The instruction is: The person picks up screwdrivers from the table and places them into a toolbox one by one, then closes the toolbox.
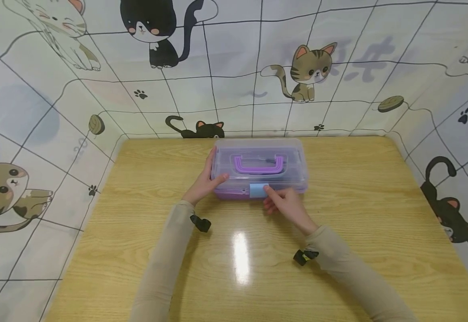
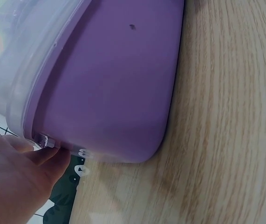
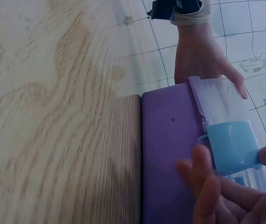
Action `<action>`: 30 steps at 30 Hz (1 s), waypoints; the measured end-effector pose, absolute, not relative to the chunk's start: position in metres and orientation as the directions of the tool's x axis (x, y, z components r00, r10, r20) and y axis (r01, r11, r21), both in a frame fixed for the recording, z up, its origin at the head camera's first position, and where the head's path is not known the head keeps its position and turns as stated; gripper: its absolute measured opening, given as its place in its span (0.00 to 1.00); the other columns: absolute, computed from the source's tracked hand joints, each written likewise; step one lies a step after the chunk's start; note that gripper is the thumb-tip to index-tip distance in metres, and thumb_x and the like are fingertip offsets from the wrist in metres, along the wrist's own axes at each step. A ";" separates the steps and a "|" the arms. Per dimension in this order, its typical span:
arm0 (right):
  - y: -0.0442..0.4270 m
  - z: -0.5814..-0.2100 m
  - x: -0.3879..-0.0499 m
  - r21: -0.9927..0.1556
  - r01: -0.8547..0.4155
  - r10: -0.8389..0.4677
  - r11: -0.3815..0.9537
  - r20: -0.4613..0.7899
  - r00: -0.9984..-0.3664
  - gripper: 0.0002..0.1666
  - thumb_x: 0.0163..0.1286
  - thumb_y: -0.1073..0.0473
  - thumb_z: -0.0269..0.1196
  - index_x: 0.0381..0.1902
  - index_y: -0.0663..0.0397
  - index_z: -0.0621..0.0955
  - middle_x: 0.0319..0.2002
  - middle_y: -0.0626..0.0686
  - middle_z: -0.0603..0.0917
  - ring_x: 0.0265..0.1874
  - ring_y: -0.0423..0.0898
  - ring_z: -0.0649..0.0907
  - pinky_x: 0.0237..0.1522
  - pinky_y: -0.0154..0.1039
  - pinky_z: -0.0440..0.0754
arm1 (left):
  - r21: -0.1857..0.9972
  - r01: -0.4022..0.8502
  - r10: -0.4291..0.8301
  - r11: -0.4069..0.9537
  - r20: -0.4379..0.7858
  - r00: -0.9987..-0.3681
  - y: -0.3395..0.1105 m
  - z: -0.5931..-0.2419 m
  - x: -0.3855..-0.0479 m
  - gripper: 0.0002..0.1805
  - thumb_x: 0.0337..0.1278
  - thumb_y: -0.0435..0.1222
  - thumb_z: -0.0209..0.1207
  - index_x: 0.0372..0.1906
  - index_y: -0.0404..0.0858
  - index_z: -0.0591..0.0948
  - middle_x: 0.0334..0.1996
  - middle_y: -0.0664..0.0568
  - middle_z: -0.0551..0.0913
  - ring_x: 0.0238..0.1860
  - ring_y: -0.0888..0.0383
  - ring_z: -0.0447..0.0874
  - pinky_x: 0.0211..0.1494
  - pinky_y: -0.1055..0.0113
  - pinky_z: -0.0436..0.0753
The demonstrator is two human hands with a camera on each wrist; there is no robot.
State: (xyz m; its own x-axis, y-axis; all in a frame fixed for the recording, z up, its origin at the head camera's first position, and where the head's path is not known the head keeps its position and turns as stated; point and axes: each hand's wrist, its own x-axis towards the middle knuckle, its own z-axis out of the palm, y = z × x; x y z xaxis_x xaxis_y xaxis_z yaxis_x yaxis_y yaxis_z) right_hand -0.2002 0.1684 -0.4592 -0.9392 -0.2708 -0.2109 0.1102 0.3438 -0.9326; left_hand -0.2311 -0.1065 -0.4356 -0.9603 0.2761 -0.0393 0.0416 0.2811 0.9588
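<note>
A plastic storage box [image 1: 234, 195] with a purple base and a clear lid [image 1: 290, 175] sits at the back of the table, lid down. A purple handle [image 1: 258, 170] lies flat on the lid. My left hand [image 1: 202, 184] grips the box's left end, thumb on the lid and fingers along the side, partly hidden. On the front is a light blue latch [image 3: 234, 147]. My right hand [image 1: 288, 203] holds the latch at its right edge between thumb and index finger. Its other fingers curl loosely in front of the purple base.
The wood-grain table [image 1: 338, 268] extends in front of the box and to both sides. A cat-print cloth [image 1: 234, 67] rises behind and beside the table. A small dark camera is strapped at each wrist.
</note>
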 end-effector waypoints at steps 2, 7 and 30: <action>0.167 -0.458 -0.199 -0.929 0.116 -0.269 0.352 -0.219 -0.938 0.39 0.73 0.38 0.52 0.36 0.74 0.84 0.29 0.62 0.86 0.26 0.58 0.86 0.33 0.51 0.84 | 0.960 0.041 0.273 0.278 -0.038 -0.961 -0.107 -0.436 -0.231 0.51 0.64 0.39 0.59 0.78 0.49 0.35 0.77 0.50 0.34 0.75 0.49 0.36 0.73 0.49 0.46; 0.166 -0.460 -0.198 -0.928 0.157 -0.266 0.338 -0.254 -0.930 0.40 0.73 0.36 0.50 0.39 0.73 0.84 0.31 0.61 0.87 0.29 0.58 0.86 0.32 0.51 0.82 | 0.960 0.048 0.274 0.276 -0.031 -0.961 -0.107 -0.436 -0.230 0.51 0.64 0.39 0.59 0.77 0.49 0.35 0.77 0.50 0.34 0.75 0.50 0.35 0.73 0.49 0.46; 0.169 -0.475 -0.198 -0.890 0.379 -0.259 0.252 -0.439 -0.860 0.40 0.69 0.34 0.54 0.35 0.71 0.84 0.27 0.57 0.87 0.26 0.48 0.86 0.22 0.34 0.77 | 0.961 0.087 0.252 0.261 0.019 -0.968 -0.111 -0.472 -0.243 0.50 0.63 0.45 0.60 0.75 0.67 0.36 0.77 0.57 0.35 0.74 0.50 0.39 0.72 0.46 0.49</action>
State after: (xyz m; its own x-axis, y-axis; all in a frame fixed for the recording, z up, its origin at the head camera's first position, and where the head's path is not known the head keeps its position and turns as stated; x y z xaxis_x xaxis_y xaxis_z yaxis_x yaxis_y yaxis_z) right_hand -0.1978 0.1692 -0.4752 -0.8602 -0.2587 -0.4395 0.3790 0.2524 -0.8903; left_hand -0.2433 -0.1106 -0.4721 -0.9676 0.2517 0.0194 0.0872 0.2612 0.9613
